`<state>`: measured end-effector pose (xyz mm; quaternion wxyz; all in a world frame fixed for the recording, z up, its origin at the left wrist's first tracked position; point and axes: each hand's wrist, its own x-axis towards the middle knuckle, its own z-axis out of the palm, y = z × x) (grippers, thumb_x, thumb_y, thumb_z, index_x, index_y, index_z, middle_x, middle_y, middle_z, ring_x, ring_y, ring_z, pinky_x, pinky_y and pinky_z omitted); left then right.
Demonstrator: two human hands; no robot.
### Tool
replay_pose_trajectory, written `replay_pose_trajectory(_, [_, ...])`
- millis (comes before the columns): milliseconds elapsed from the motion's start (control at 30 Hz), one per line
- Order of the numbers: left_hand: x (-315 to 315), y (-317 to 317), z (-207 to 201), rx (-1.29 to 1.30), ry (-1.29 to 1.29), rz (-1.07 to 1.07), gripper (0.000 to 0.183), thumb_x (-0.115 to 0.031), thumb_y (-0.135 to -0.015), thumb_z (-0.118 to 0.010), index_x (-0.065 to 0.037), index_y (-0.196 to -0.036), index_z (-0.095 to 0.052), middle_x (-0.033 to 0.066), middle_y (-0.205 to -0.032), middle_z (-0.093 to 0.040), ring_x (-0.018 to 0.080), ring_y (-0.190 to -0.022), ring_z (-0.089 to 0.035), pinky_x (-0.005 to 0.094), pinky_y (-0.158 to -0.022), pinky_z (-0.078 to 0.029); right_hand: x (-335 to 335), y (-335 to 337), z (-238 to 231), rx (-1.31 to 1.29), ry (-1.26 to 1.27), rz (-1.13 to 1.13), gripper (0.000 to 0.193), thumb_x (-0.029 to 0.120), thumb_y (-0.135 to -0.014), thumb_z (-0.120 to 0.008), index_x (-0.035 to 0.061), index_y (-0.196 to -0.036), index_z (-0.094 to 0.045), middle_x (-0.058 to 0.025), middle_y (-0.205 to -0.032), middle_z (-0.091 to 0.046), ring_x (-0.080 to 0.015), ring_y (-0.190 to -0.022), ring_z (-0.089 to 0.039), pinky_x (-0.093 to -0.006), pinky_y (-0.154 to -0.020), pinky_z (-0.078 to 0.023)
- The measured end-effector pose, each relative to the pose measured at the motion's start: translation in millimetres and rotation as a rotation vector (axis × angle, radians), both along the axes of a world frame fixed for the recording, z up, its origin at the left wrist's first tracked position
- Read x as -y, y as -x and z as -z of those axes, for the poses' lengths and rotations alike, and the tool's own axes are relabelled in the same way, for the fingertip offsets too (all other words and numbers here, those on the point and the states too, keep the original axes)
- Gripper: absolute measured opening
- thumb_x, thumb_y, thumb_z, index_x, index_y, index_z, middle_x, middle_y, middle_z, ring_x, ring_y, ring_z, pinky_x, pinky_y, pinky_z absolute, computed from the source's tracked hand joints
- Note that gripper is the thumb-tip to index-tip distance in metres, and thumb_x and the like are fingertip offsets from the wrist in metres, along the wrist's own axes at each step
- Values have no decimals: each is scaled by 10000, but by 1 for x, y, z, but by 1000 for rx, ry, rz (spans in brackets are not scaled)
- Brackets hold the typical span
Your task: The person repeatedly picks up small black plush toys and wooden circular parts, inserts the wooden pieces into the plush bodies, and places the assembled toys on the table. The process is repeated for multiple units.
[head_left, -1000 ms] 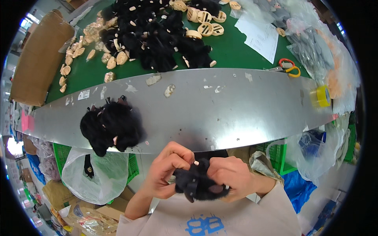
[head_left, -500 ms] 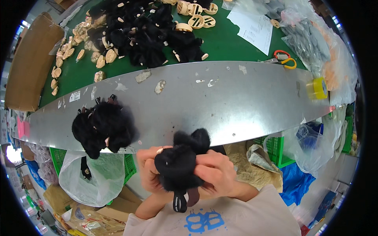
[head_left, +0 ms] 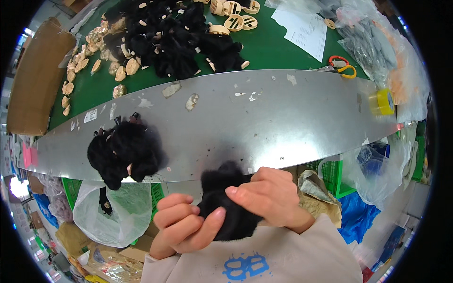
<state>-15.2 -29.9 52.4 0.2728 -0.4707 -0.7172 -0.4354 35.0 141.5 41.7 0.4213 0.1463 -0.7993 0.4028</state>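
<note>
A small black plush piece (head_left: 233, 219) is held between my two hands in front of my chest, just below the near edge of the metal ledge. My left hand (head_left: 186, 224) grips its left side, thumb pressed onto the fur and fingers curled. From the right, my right hand (head_left: 271, 198) pinches it with thumb and folded fingers. The clip and brown part seen on it earlier are hidden now. On the ledge at the left sit more black plush pieces (head_left: 125, 153) in a clump, with small dark clips and brown bits at their top.
The metal ledge (head_left: 226, 118) borders a green work surface (head_left: 273, 47). A black plush heap (head_left: 174, 42), beige plastic parts (head_left: 233, 22), paper (head_left: 302, 30), scissors (head_left: 337, 68) and yellow tape (head_left: 384, 101) lie beyond. Below hang a clear bag (head_left: 111, 217) and a green crate (head_left: 337, 177).
The plush piece has been turned in my hands, so its clip no longer shows. My left hand has moved lower and my right hand higher, nearer the ledge.
</note>
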Motion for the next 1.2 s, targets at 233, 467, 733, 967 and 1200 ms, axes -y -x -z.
replay_pose_trajectory(233, [10,1,-7,-62,151,-43,293,-42,-751,-730,-221,-978,-681,-39,-919,-382,134,-845,-430,267,-702,-453,6,0,7,6,-43,4,374,110,-570,-655,-16,-917,-713,-30,-693,-601,-116,-481,-438,-236,-436,-306])
replay_pose_trajectory(467, [12,6,-9,-27,164,64,309,-22,-724,-715,-150,-1005,-702,-5,-932,-394,162,-825,-441,287,-652,-451,15,-11,9,78,62,-75,341,123,-587,-649,-49,-880,-686,-46,-623,-542,-140,-457,-465,-256,-436,-312])
replay_pose_trajectory(733, [18,19,-14,28,196,269,355,30,-620,-752,-47,-964,-711,27,-900,-430,203,-794,-453,311,-597,-444,8,1,7,17,14,10,335,91,-588,-681,-29,-900,-691,-34,-633,-579,-147,-466,-490,-254,-445,-324])
replay_pose_trajectory(967, [10,13,-5,-94,57,70,349,29,-651,-734,-94,-976,-701,7,-890,-400,190,-793,-443,306,-613,-470,7,7,7,126,95,-244,284,97,-666,-698,-83,-885,-693,-65,-629,-555,-160,-439,-469,-278,-418,-365])
replay_pose_trajectory(1200, [1,31,-5,8,180,68,387,-76,-616,-806,-30,-992,-723,36,-893,-500,222,-753,-514,323,-586,-457,2,7,9,254,84,-112,396,105,-543,-704,-19,-916,-651,-50,-697,-561,-189,-529,-520,-282,-465,-389])
